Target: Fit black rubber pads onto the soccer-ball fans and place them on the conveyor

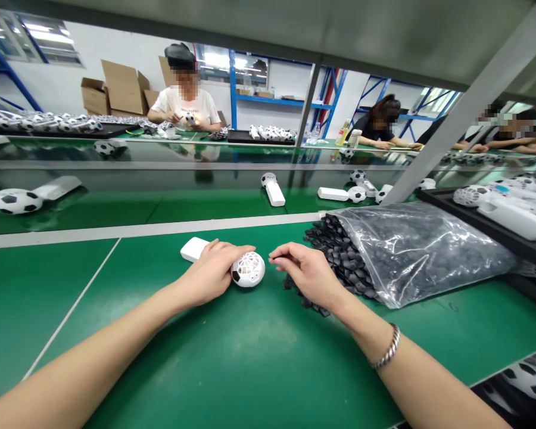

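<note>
Where your left hand [212,269] rests: wrapped around the white ball-headed device [250,270], centre of the frame; a light, steady grip leaves its lattice exposed.
Right hand [311,274]: fingertips pinched beside the device; whether they hold anything, I cannot tell; approach squarely, without force.
Black pieces [349,264]: spilling from the clear bag [429,250], right of centre; single ones handle best.

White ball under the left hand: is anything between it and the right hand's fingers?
Nothing visible: only a narrow gap over the green table separates the ball from the fingers of the right hand. The black pieces lie outside that gap.
</note>
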### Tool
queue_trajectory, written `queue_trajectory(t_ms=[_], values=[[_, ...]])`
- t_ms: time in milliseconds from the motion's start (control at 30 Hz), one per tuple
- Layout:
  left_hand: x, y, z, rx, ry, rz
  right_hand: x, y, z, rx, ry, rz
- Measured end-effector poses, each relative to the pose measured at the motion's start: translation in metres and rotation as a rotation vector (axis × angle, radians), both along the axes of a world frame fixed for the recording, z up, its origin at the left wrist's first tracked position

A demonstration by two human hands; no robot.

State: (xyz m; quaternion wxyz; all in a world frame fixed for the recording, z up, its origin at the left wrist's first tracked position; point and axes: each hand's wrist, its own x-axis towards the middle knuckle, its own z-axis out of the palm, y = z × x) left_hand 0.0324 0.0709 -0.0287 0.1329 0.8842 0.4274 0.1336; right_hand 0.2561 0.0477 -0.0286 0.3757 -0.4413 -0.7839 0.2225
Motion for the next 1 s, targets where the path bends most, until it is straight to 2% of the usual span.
queue_trajectory(t_ms=[67, 233, 367, 533, 600, 733, 900, 967, 1000], values=[[0.0, -0.001, 0.002, -0.026, 0.002, -0.018, -0.005, -0.004, 0.001, -0.026, 0.103, 0.047], [0.004, -0.004, 0.006, -0.076, -0.026, 0.011, -0.017, -0.01, -0.001, -0.119, 0.127, 0.146], [0.01, -0.007, 0.006, -0.068, -0.068, 0.078, -0.022, -0.009, -0.005, -0.045, 0.091, 0.144], [0.015, -0.01, 0.006, -0.056, -0.101, 0.103, -0.023, -0.001, -0.008, -0.06, 0.154, 0.11], [0.016, -0.011, 0.005, -0.053, -0.112, 0.121, -0.023, 0.002, -0.01, -0.12, 0.188, 0.112], [0.018, -0.011, 0.006, -0.073, -0.132, 0.155, -0.027, 0.002, -0.017, -0.347, 0.323, 0.17], [0.016, -0.01, 0.008, -0.132, -0.15, 0.118, -0.03, 0.006, -0.02, -0.395, 0.394, 0.123], [0.014, -0.009, 0.006, -0.138, -0.15, 0.06, -0.019, 0.015, -0.015, -0.377, 0.417, 0.09], [0.013, -0.009, 0.004, -0.13, -0.147, 0.035, -0.011, 0.021, -0.012, -0.328, 0.393, 0.025]])
